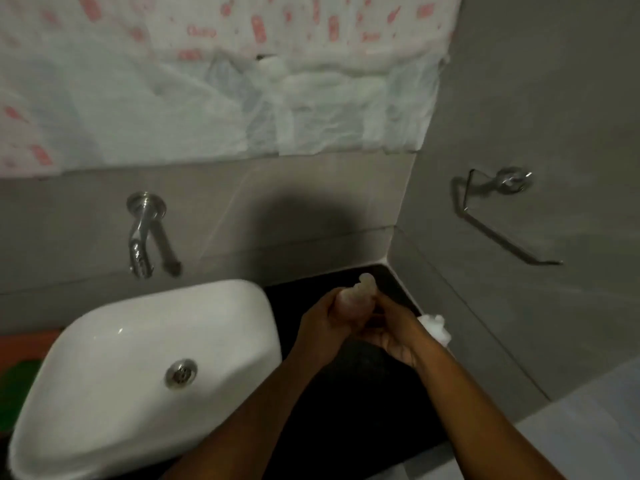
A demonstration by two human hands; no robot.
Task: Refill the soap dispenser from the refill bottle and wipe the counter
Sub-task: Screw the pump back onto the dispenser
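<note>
Right now I am looking down at a black counter in the corner of grey-tiled walls, with both of my hands meeting over it just right of the white basin. My left hand is wrapping around a pale, translucent bottle-like thing, fingers curled closed on its body so that only its top is poking out above them. The picture is too blurred for me to say whether this is the soap dispenser or the refill bottle. My right hand is pressing in against the same thing from the other side, fingers bent toward it and touching the left hand; I cannot tell whether it is truly gripping or only steadying. Just beyond my right wrist, a small white object is lying on the counter near the side wall, and it is too soft-edged to name with any certainty. A chrome tap is sticking out of the back wall above the basin, whose metal drain is showing near its middle. A metal holder is hanging on the right wall, and white plastic sheeting with pink print is covering the wall above the tiles.
</note>
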